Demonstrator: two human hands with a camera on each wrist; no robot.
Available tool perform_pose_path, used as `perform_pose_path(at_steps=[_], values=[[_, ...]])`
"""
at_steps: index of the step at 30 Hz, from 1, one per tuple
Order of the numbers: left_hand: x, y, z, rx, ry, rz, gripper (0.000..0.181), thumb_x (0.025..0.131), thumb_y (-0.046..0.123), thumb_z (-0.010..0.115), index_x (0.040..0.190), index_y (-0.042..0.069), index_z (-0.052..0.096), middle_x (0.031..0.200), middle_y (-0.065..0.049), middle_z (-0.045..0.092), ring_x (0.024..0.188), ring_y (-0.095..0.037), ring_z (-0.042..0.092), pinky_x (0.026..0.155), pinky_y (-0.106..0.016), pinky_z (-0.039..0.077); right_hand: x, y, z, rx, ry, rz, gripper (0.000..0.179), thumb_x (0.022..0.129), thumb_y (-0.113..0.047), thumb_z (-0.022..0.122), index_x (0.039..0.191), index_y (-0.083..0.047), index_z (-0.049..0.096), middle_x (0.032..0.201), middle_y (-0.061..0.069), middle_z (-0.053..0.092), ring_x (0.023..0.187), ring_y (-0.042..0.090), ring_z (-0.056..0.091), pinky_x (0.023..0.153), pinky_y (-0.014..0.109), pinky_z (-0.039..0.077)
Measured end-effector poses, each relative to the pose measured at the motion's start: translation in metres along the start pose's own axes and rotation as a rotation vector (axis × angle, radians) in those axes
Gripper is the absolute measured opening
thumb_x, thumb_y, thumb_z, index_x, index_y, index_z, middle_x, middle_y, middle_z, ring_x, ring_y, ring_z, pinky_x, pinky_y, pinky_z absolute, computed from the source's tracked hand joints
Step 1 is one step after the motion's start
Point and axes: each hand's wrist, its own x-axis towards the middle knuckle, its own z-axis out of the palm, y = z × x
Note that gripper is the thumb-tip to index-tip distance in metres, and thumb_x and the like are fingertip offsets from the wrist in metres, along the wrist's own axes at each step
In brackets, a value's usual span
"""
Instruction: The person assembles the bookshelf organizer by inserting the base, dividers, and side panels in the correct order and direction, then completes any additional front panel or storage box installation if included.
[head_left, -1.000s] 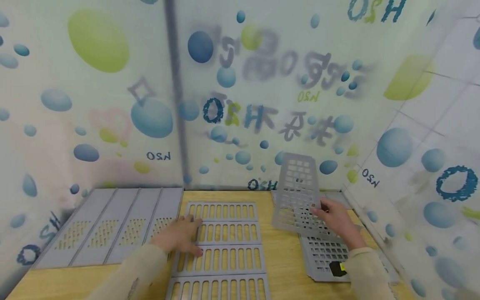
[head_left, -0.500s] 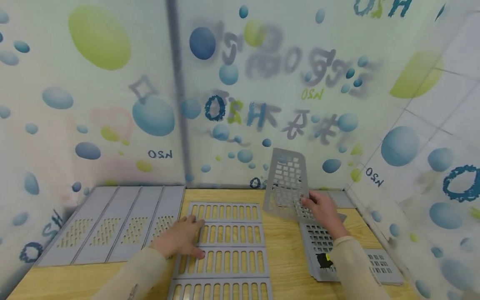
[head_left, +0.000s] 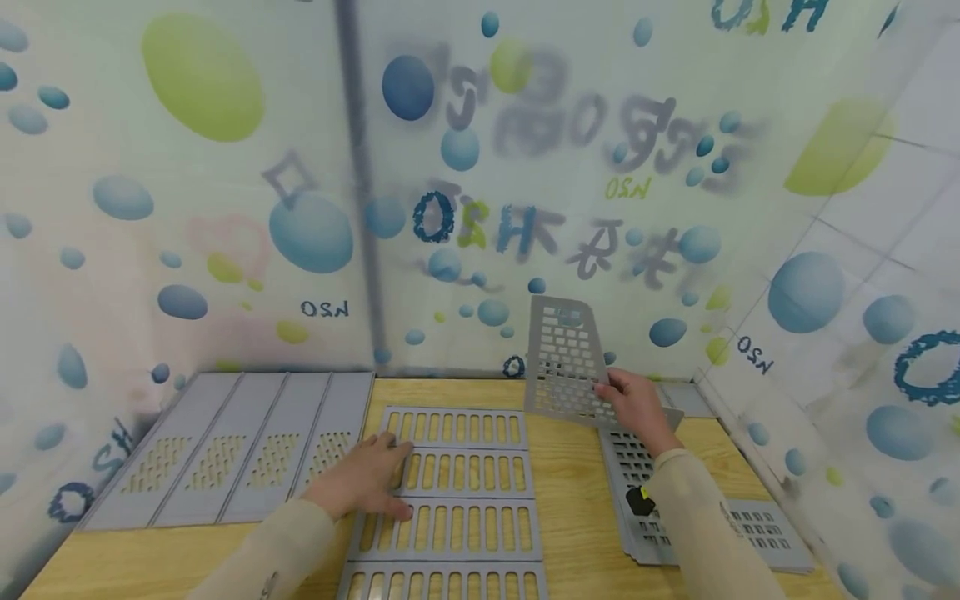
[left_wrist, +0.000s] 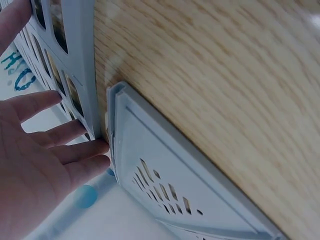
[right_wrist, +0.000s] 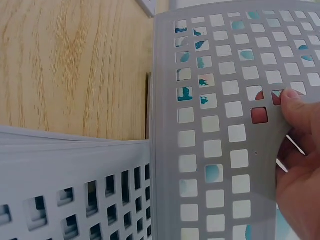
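My right hand (head_left: 636, 410) pinches a grey plastic panel with square holes (head_left: 570, 373) by its curved edge and holds it up above the table, tilted upright. In the right wrist view, the thumb of the right hand (right_wrist: 302, 145) lies on the near face of the panel (right_wrist: 224, 117), and a fingertip shows through the holes. Under the right forearm lies a stack of similar panels (head_left: 630, 475). Spread and relaxed, my left hand (head_left: 360, 479) rests at the left edge of the slotted grey panels (head_left: 465, 502). The left wrist view shows its fingertips right at that edge.
Several grey panels with small holes (head_left: 225, 492) lie in a row at the left. A small black piece with a yellow mark (head_left: 641, 501) is on the right stack. Another panel (head_left: 776, 537) lies at the right edge. Printed curtains (head_left: 450, 325) close off the back.
My right hand has moved left and slightly up with the held panel, turning it more upright. More of the panel at the right edge now shows. The left hand stays put.
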Motion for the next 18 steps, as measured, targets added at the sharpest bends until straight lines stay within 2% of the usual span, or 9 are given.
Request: perform_pose_path(at_steps=[2, 4, 7, 10, 14, 18], values=[[0.0, 0.0, 0.001, -0.001, 0.002, -0.002, 0.104, 0.071, 0.051, 0.092, 0.15, 0.0, 0.048, 0.153, -0.036, 0.039, 0.139, -0.061, 0.037, 0.115, -0.07, 0.031, 0.002, 0.0, 0.001, 0.013, -0.011, 0.011, 0.018, 0.105, -0.012, 0.06, 0.09, -0.003, 0.064, 0.09, 0.017, 0.071, 0.058, 0.021, 0.04, 0.062, 0.035, 0.039], [0.0, 0.0, 0.0, -0.004, 0.002, -0.006, 0.104, 0.071, 0.051, 0.092, 0.151, 0.0, 0.048, 0.153, -0.036, 0.039, 0.139, -0.061, 0.037, 0.115, -0.069, 0.031, 0.004, 0.001, 0.001, 0.017, -0.016, 0.023, 0.016, 0.105, -0.012, 0.06, 0.097, -0.002, 0.069, 0.097, 0.017, 0.073, 0.063, 0.022, 0.048, 0.062, 0.035, 0.04], [-0.001, 0.001, 0.0, -0.01, -0.003, -0.015, 0.103, 0.072, 0.051, 0.092, 0.151, 0.001, 0.048, 0.154, -0.035, 0.038, 0.14, -0.06, 0.036, 0.115, -0.069, 0.03, 0.006, 0.002, 0.0, 0.025, -0.025, 0.045, 0.017, 0.105, -0.012, 0.06, 0.107, -0.002, 0.073, 0.106, 0.019, 0.074, 0.076, 0.027, 0.061, 0.064, 0.035, 0.043], [-0.001, 0.001, -0.002, -0.014, -0.005, -0.012, 0.103, 0.072, 0.051, 0.092, 0.151, 0.001, 0.048, 0.154, -0.035, 0.038, 0.14, -0.06, 0.036, 0.115, -0.07, 0.031, 0.007, 0.002, 0.0, 0.023, -0.033, 0.055, 0.019, 0.105, -0.011, 0.06, 0.115, -0.003, 0.074, 0.113, 0.021, 0.074, 0.095, 0.033, 0.069, 0.068, 0.037, 0.048], [-0.001, 0.001, -0.002, -0.008, -0.003, -0.007, 0.103, 0.072, 0.052, 0.092, 0.151, 0.001, 0.049, 0.154, -0.035, 0.039, 0.139, -0.06, 0.037, 0.113, -0.07, 0.033, 0.01, 0.002, 0.0, 0.024, -0.049, 0.062, 0.018, 0.105, -0.012, 0.06, 0.114, -0.004, 0.074, 0.117, 0.021, 0.073, 0.094, 0.037, 0.067, 0.065, 0.037, 0.047], [-0.001, 0.0, 0.0, -0.008, -0.004, -0.014, 0.104, 0.071, 0.053, 0.091, 0.151, 0.002, 0.048, 0.154, -0.034, 0.039, 0.14, -0.059, 0.037, 0.113, -0.07, 0.033, 0.014, 0.001, 0.002, 0.044, -0.061, 0.069, 0.016, 0.105, -0.012, 0.06, 0.097, -0.002, 0.069, 0.121, 0.02, 0.072, 0.094, 0.038, 0.066, 0.065, 0.036, 0.041]])
